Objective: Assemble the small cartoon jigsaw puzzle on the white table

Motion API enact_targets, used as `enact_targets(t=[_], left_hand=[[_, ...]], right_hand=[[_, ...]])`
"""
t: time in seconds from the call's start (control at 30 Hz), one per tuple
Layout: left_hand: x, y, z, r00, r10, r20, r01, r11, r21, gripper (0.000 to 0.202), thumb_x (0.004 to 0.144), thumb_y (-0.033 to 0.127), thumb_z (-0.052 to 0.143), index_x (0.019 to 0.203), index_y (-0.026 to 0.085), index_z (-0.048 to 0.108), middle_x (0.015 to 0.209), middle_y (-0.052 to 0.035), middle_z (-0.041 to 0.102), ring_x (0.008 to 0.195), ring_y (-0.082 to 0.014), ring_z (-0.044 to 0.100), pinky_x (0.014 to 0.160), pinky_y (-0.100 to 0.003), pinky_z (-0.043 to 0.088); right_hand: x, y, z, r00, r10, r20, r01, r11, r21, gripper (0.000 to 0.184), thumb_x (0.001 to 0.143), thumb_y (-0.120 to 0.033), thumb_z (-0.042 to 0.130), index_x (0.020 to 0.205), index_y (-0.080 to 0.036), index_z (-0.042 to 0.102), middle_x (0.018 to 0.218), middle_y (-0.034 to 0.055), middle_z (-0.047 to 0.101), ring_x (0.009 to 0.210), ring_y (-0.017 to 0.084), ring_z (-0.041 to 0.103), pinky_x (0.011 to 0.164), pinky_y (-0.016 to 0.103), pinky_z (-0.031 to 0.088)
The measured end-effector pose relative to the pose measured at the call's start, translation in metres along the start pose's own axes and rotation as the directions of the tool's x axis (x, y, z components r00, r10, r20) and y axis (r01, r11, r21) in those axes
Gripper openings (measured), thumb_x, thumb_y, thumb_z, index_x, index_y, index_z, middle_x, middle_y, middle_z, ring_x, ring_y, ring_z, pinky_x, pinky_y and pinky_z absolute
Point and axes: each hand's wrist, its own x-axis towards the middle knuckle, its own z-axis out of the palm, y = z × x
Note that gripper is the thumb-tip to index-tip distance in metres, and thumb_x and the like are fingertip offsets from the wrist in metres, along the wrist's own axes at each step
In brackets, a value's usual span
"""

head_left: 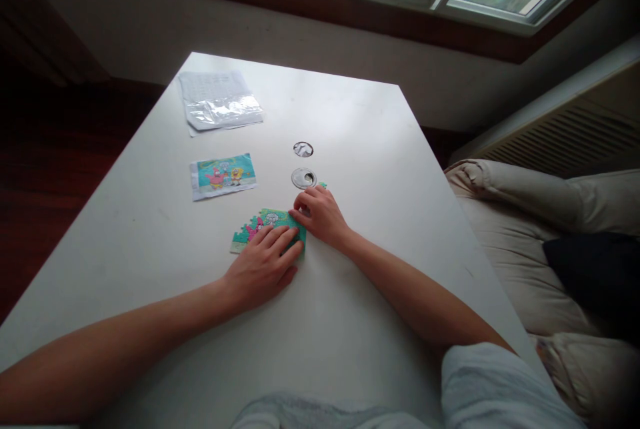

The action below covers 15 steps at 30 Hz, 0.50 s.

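A small, partly built cartoon jigsaw puzzle (260, 223) lies flat on the white table (150, 229). My left hand (263, 269) rests on the puzzle's near right part, fingers stretched flat over it. My right hand (320, 214) sits at the puzzle's right edge, fingers curled and pressed down on the edge pieces. One loose teal piece (323, 185) peeks out just beyond my right hand.
A printed reference picture (223, 175) lies to the left of the puzzle. Further back is a clear plastic bag on paper (219, 102). Two small round lids or dishes (303, 177) (303, 149) sit past my right hand. A cushioned seat (540, 229) is at right.
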Motion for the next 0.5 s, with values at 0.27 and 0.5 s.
enact_targets(t=[0.27, 0.5], left_hand=[[-0.0010, -0.0008, 0.0011, 1.000, 0.001, 0.015, -0.001, 1.000, 0.014, 0.034, 0.099, 0.026, 0.050, 0.131, 0.017, 0.059, 0.146, -0.0165, 0.053, 0.135, -0.0329, 0.048, 0.116, -0.054, 0.037], [-0.0016, -0.0016, 0.0011, 1.000, 0.000, 0.019, 0.000, 1.000, 0.011, 0.035, 0.098, 0.026, 0.052, 0.131, 0.017, 0.058, 0.147, -0.0159, 0.052, 0.135, -0.0325, 0.048, 0.116, -0.054, 0.037]], right_hand=[[0.0016, 0.0026, 0.0025, 0.999, 0.028, -0.016, -0.029, 0.998, -0.050, 0.011, 0.093, -0.031, 0.065, 0.085, -0.023, 0.063, 0.090, 0.0056, 0.064, 0.093, 0.024, 0.052, 0.088, 0.039, 0.038], [0.0002, 0.0057, -0.0037, 0.999, 0.021, -0.030, -0.022, 0.999, -0.039, 0.012, 0.096, -0.025, 0.058, 0.090, -0.023, 0.067, 0.091, 0.0055, 0.067, 0.093, 0.024, 0.054, 0.089, 0.039, 0.038]])
